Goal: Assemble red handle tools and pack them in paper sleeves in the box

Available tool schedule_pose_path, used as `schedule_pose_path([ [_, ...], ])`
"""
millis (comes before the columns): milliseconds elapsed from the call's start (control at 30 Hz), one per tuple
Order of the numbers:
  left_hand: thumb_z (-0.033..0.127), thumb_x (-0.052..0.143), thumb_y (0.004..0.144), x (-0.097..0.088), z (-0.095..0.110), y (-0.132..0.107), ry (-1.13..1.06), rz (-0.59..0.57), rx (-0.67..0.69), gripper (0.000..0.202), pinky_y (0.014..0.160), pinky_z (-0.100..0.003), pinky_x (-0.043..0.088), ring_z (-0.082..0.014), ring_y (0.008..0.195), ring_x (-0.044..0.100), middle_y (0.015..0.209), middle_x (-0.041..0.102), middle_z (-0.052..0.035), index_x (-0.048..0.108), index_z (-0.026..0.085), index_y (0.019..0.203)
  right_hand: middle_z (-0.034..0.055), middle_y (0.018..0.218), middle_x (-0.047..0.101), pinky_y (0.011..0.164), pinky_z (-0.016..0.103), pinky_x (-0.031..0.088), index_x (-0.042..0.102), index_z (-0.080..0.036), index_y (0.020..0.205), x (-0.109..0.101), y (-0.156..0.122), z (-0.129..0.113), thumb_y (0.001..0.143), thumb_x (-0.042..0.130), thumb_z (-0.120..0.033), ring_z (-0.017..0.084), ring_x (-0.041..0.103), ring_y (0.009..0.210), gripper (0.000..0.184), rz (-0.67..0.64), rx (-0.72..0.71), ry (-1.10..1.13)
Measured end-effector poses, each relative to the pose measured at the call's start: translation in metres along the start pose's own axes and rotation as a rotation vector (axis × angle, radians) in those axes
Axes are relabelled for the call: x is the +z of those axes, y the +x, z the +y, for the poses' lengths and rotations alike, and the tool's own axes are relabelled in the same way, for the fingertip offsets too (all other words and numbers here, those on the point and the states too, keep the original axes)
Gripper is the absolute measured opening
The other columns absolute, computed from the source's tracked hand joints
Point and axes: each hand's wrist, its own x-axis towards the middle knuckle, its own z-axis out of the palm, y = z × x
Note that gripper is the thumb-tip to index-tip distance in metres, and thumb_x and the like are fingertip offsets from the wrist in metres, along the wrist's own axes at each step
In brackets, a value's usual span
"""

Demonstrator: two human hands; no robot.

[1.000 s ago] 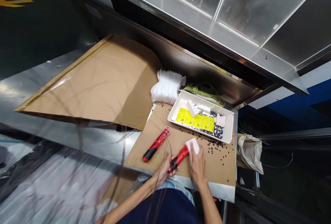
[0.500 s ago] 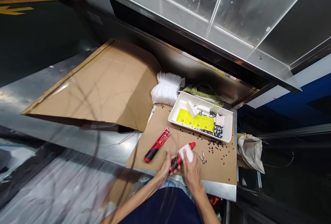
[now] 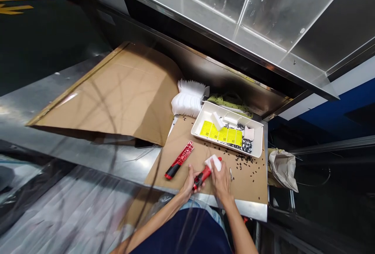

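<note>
My left hand [image 3: 189, 182] is closed round the black end of a red-and-black plastic housing half [image 3: 206, 172], above the cardboard sheet. With my right hand [image 3: 221, 179] I press a white foam pad [image 3: 215, 162] onto the red upper end of that housing. A matching red-and-black housing half [image 3: 179, 160] lies on the cardboard to the left, its ribbed inside facing up. Just right of my right hand is a small metal part [image 3: 231, 174], partly hidden by the fingers.
A white tray [image 3: 258, 144] holds yellow label sheets [image 3: 222, 133], white blocks and many small black pieces. More black pieces [image 3: 244, 160] lie scattered on the cardboard sheet [image 3: 246, 187]. Stacked white foam sheets [image 3: 189, 97] and a large cardboard box [image 3: 117, 93] stand left. A pale bag [image 3: 283, 168] hangs right.
My right hand and the foam pad have slid along the housing, uncovering more of its red middle. My left hand keeps its hold. The view has shifted slightly.
</note>
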Motion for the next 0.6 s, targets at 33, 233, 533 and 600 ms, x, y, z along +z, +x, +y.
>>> schedule_pose_path([
  [33,0.049,0.020,0.106,0.000,0.000,0.000,0.004,-0.005,0.000,0.063,0.035,-0.010,0.023,-0.0055,0.031,0.046,0.045,0.061,-0.0037,0.063,0.014,0.078,0.0185,0.129,0.059,0.083,0.043,0.057,0.048,-0.031,0.151,-0.002,0.001,0.001,0.102,0.039,-0.025,0.030,0.067,0.103,0.050,0.004,0.011,-0.008],
  [233,0.055,0.021,0.104,0.000,0.003,0.001,0.015,-0.015,-0.007,0.066,0.034,-0.011,0.019,-0.0059,0.030,0.044,0.041,0.056,-0.0004,0.069,0.013,0.089,0.0134,0.123,0.063,0.073,0.034,0.059,0.048,-0.036,0.149,-0.005,-0.008,-0.011,0.096,0.048,-0.023,0.027,0.070,0.098,0.055,-0.032,-0.067,0.008],
  [533,0.050,0.032,0.104,-0.003,-0.004,0.003,0.051,-0.015,0.034,0.058,0.033,-0.019,0.023,-0.0108,0.031,0.044,0.039,0.052,-0.0006,0.073,0.012,0.087,0.0146,0.125,0.062,0.076,0.035,0.059,0.045,-0.035,0.152,-0.003,-0.010,-0.018,0.099,0.045,-0.025,0.027,0.070,0.100,0.054,-0.083,-0.001,0.013],
  [600,0.048,0.033,0.104,-0.003,-0.004,0.004,0.059,-0.066,0.047,0.055,0.035,-0.020,0.026,-0.0118,0.033,0.045,0.039,0.051,-0.0001,0.072,0.013,0.087,0.0156,0.124,0.061,0.079,0.037,0.058,0.046,-0.034,0.151,-0.008,-0.005,-0.008,0.101,0.041,-0.025,0.028,0.069,0.102,0.051,-0.086,0.068,-0.017],
])
